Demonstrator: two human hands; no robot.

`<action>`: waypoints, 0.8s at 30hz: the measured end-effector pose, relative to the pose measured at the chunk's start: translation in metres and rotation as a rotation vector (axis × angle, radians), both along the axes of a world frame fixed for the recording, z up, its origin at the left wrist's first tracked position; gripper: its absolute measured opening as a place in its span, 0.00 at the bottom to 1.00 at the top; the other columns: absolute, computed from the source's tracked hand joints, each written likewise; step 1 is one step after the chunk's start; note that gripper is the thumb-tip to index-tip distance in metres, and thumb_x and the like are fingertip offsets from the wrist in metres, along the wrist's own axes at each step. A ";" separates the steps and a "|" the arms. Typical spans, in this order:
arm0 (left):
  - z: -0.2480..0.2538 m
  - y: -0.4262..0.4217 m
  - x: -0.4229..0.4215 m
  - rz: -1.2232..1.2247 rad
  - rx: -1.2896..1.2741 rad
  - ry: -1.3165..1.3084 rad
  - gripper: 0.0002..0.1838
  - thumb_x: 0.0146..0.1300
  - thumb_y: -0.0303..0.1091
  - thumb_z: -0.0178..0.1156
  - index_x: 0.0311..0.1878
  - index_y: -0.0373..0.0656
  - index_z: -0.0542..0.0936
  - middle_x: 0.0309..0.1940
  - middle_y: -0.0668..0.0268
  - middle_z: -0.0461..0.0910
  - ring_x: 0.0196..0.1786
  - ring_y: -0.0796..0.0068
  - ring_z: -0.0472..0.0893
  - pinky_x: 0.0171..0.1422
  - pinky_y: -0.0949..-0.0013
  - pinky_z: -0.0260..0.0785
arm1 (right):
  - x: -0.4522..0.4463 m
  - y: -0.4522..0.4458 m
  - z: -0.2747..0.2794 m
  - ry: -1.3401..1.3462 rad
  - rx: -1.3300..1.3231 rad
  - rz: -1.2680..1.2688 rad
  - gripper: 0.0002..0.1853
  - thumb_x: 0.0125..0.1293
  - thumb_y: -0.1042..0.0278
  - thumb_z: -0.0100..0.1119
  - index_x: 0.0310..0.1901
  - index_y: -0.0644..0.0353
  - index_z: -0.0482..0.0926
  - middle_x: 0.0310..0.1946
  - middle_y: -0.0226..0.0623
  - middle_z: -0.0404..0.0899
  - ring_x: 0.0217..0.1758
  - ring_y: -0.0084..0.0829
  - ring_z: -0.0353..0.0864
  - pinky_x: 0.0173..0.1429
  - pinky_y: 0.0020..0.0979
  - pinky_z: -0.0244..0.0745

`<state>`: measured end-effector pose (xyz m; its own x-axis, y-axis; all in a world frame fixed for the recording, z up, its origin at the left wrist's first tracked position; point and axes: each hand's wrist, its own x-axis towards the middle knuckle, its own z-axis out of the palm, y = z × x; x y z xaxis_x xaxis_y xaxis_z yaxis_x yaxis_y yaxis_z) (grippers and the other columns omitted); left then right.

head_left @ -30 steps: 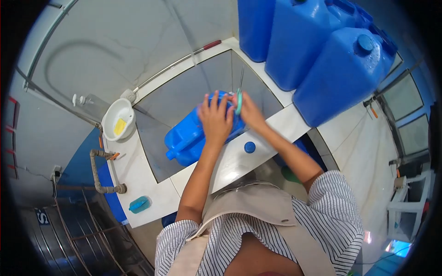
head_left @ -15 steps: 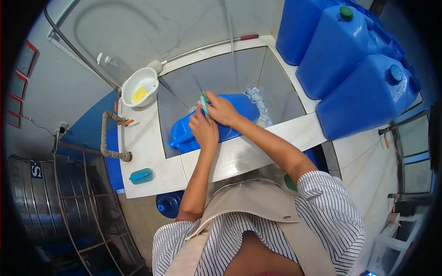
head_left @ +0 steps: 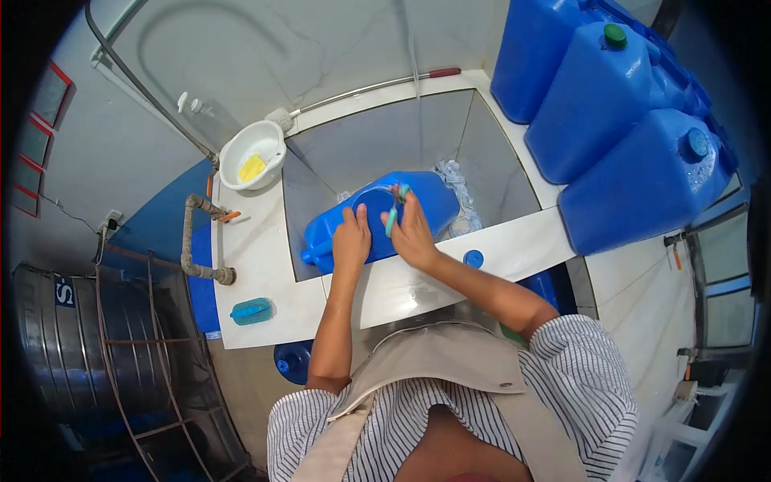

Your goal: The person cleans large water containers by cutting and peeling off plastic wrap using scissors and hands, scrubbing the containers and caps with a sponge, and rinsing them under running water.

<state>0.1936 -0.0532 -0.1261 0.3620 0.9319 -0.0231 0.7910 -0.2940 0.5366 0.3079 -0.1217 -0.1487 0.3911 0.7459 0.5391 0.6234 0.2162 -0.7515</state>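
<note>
A blue jerrycan (head_left: 438, 197) lies on its side in the grey-walled sink (head_left: 502, 181). My right hand (head_left: 413, 238) is over its middle, with the fingers closed in the teal handle loops of a pair of scissors (head_left: 392, 222). The blades are hard to make out. Beside it, my left hand (head_left: 351, 238) is closed, thumb and fingers pinched at one end of a thin pale strip (head_left: 374, 189). This strip curves across the jerrycan toward the scissors. A crumpled pale cloth (head_left: 459, 193) is at the jerrycan's right end.
A blue cap (head_left: 474, 259) lies on the sink's front ledge (head_left: 514, 238). Several blue jerrycans (head_left: 586, 104) stand at the right. A white basin (head_left: 269, 177) with a yellow sponge (head_left: 251, 168), a pipe tap (head_left: 191, 241) and a teal brush (head_left: 252, 311) are at the left. A long-handled brush (head_left: 353, 95) lies behind.
My hands have drawn apart, the right one moving right and down with the scissors. The thin strip between them and the blue cap on the ledge have come into view.
</note>
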 end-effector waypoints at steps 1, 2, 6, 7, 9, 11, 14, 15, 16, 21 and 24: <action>-0.017 0.001 -0.004 0.056 -0.092 -0.111 0.29 0.71 0.53 0.36 0.42 0.29 0.69 0.28 0.36 0.77 0.34 0.37 0.78 0.38 0.44 0.69 | 0.002 0.009 0.009 -0.017 -0.013 -0.021 0.26 0.63 0.58 0.56 0.54 0.67 0.61 0.50 0.60 0.70 0.55 0.55 0.70 0.54 0.46 0.66; -0.035 0.001 -0.008 0.110 -0.183 -0.224 0.30 0.71 0.53 0.35 0.42 0.28 0.69 0.27 0.35 0.76 0.33 0.36 0.77 0.37 0.43 0.68 | 0.005 0.018 0.022 -0.015 -0.011 -0.017 0.26 0.63 0.58 0.56 0.54 0.67 0.61 0.50 0.60 0.70 0.55 0.55 0.70 0.54 0.46 0.66; -0.023 -0.027 -0.011 0.212 -0.693 -0.442 0.34 0.71 0.57 0.32 0.37 0.27 0.70 0.16 0.49 0.76 0.16 0.61 0.77 0.18 0.61 0.70 | 0.023 0.057 0.067 -0.110 -0.450 0.324 0.28 0.62 0.44 0.52 0.51 0.64 0.67 0.35 0.56 0.78 0.39 0.52 0.77 0.45 0.46 0.69; -0.026 -0.032 -0.017 0.166 -0.883 -0.593 0.35 0.71 0.59 0.32 0.37 0.29 0.69 0.15 0.56 0.75 0.14 0.73 0.74 0.15 0.72 0.68 | 0.025 0.070 0.073 -0.169 -0.564 0.462 0.30 0.62 0.40 0.50 0.47 0.63 0.71 0.31 0.53 0.79 0.35 0.50 0.78 0.43 0.45 0.70; -0.025 -0.046 -0.018 0.195 -0.992 -0.717 0.35 0.70 0.59 0.31 0.36 0.29 0.70 0.15 0.56 0.76 0.14 0.72 0.74 0.16 0.71 0.69 | 0.025 0.100 0.067 -0.189 -0.665 0.641 0.29 0.63 0.40 0.47 0.48 0.62 0.73 0.35 0.49 0.80 0.39 0.44 0.78 0.46 0.40 0.70; -0.022 -0.055 -0.015 0.214 -1.089 -0.842 0.35 0.70 0.59 0.31 0.36 0.30 0.70 0.15 0.56 0.76 0.14 0.71 0.75 0.16 0.71 0.70 | 0.019 0.122 0.056 -0.091 -0.797 0.915 0.27 0.66 0.41 0.45 0.45 0.58 0.80 0.38 0.41 0.82 0.44 0.32 0.78 0.50 0.31 0.69; -0.010 -0.062 -0.004 0.309 -1.052 -0.874 0.35 0.70 0.60 0.32 0.36 0.31 0.72 0.16 0.55 0.77 0.15 0.70 0.75 0.17 0.71 0.70 | 0.020 0.131 0.054 -0.175 -0.853 0.987 0.26 0.66 0.41 0.45 0.47 0.56 0.80 0.37 0.38 0.82 0.44 0.29 0.77 0.51 0.30 0.69; -0.006 -0.066 0.004 0.392 -1.116 -0.986 0.36 0.70 0.60 0.33 0.35 0.30 0.73 0.17 0.55 0.78 0.15 0.70 0.76 0.19 0.71 0.72 | 0.019 0.135 0.055 -0.179 -0.854 0.985 0.26 0.66 0.41 0.45 0.47 0.56 0.80 0.37 0.38 0.82 0.44 0.29 0.77 0.51 0.30 0.69; -0.002 -0.074 0.007 0.488 -1.185 -1.087 0.37 0.69 0.61 0.34 0.35 0.30 0.74 0.18 0.54 0.78 0.15 0.70 0.76 0.21 0.70 0.73 | 0.015 0.138 0.051 -0.153 -0.877 1.086 0.27 0.64 0.41 0.47 0.45 0.59 0.80 0.35 0.38 0.82 0.40 0.28 0.78 0.46 0.32 0.71; 0.014 -0.026 -0.033 0.073 -0.954 -0.459 0.30 0.67 0.56 0.47 0.43 0.31 0.74 0.29 0.53 0.81 0.26 0.66 0.80 0.33 0.69 0.74 | 0.018 0.143 0.042 0.179 -0.537 0.959 0.22 0.66 0.47 0.50 0.49 0.58 0.77 0.36 0.34 0.81 0.43 0.27 0.77 0.52 0.29 0.69; 0.030 -0.004 -0.019 -0.157 -0.087 -0.296 0.26 0.63 0.51 0.56 0.50 0.34 0.74 0.41 0.52 0.79 0.41 0.60 0.80 0.46 0.65 0.72 | 0.044 0.075 0.062 0.627 -0.321 0.468 0.20 0.66 0.53 0.52 0.52 0.60 0.72 0.40 0.37 0.80 0.41 0.29 0.76 0.43 0.29 0.70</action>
<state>0.1749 -0.0572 -0.0961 0.5036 0.8635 0.0273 0.5463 -0.3428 0.7642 0.3517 -0.0465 -0.0867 0.1600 0.9853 0.0599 -0.0302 0.0656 -0.9974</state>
